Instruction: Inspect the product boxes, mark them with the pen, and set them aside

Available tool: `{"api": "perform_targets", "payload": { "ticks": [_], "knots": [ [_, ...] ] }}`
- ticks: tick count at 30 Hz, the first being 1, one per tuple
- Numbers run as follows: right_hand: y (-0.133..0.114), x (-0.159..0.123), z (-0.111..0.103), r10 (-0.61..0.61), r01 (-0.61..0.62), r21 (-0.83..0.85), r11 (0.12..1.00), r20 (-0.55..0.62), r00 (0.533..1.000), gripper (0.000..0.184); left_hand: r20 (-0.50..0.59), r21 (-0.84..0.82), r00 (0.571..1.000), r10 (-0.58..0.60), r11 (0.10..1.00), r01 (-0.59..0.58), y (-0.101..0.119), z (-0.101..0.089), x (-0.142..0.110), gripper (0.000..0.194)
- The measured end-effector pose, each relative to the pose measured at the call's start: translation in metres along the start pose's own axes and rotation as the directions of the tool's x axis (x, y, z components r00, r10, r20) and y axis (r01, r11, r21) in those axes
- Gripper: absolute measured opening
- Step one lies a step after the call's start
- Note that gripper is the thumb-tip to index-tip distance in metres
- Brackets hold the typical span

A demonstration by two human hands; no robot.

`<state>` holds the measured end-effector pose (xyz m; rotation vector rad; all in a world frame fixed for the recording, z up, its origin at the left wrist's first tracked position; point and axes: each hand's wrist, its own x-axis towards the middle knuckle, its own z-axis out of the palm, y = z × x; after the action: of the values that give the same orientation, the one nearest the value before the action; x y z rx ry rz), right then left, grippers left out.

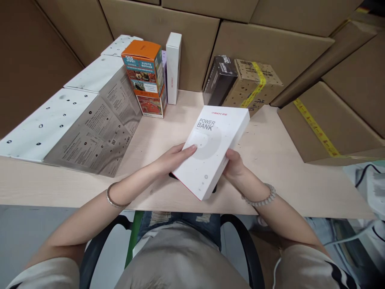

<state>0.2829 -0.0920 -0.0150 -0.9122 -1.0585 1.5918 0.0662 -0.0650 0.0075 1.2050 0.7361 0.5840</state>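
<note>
A white power bank box [207, 152], printed "POWER BANK" with a small red logo, is held tilted over the table between both hands. My left hand [176, 158] grips its left edge, thumb lying on the front face and fingers hidden behind. At the right side, my right hand [234, 163] presses its thumb against the box's edge, its other fingers mostly out of sight. Dark bits of something show beneath the box at its lower corners; what they belong to is hidden.
Large white boxes [87, 74] line the left. Orange-topped boxes [144, 72] and a slim white box [173, 68] stand at the back. Right of these are a black box [219, 78] and a brown carton [255, 78] with yellow tape. Cardboard cartons [162, 34] wall the pale table [270, 180].
</note>
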Motion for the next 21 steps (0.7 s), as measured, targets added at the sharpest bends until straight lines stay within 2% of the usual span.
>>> {"api": "perform_targets", "payload": {
  "ticks": [3, 6, 8, 10, 12, 15, 18, 21],
  "knots": [
    [-0.005, -0.003, 0.006, 0.042, -0.041, 0.040, 0.998, -0.014, 0.999, 0.093, -0.088, 0.160, 0.984, 0.155, 0.977, -0.139, -0.004, 0.005, -0.001, 0.080],
    [-0.009, -0.004, 0.017, 0.040, -0.040, 0.035, 0.999, 0.009, 0.999, 0.094, -0.146, 0.304, 0.951, 0.274, 0.927, -0.220, -0.016, 0.004, -0.004, 0.110],
    [-0.011, -0.006, 0.025, -0.006, 0.006, -0.010, 1.000, -0.010, 1.000, 0.093, -0.105, 0.362, 0.935, 0.340, 0.888, -0.283, -0.024, 0.003, -0.007, 0.131],
    [-0.014, -0.009, 0.034, -0.071, 0.067, -0.064, 0.996, -0.069, 0.995, 0.088, -0.030, 0.391, 0.931, 0.363, 0.862, -0.324, -0.028, 0.002, -0.011, 0.142],
    [-0.017, -0.012, 0.041, -0.106, 0.095, -0.098, 0.991, -0.109, 0.988, 0.085, 0.019, 0.412, 0.937, 0.349, 0.851, -0.326, -0.025, 0.002, -0.015, 0.137],
    [-0.023, -0.012, 0.043, -0.103, 0.090, -0.114, 0.989, -0.113, 0.988, 0.086, 0.018, 0.458, 0.932, 0.361, 0.826, -0.329, -0.012, 0.001, -0.020, 0.119],
    [-0.027, -0.006, 0.037, -0.130, 0.114, -0.113, 0.987, -0.143, 0.981, 0.090, 0.045, 0.464, 0.931, 0.361, 0.818, -0.340, -0.004, -0.005, -0.021, 0.106],
    [-0.031, 0.000, 0.031, -0.175, 0.154, -0.125, 0.980, -0.178, 0.968, 0.090, 0.057, 0.470, 0.938, 0.342, 0.820, -0.328, -0.003, -0.012, -0.018, 0.103]
  ]
}}
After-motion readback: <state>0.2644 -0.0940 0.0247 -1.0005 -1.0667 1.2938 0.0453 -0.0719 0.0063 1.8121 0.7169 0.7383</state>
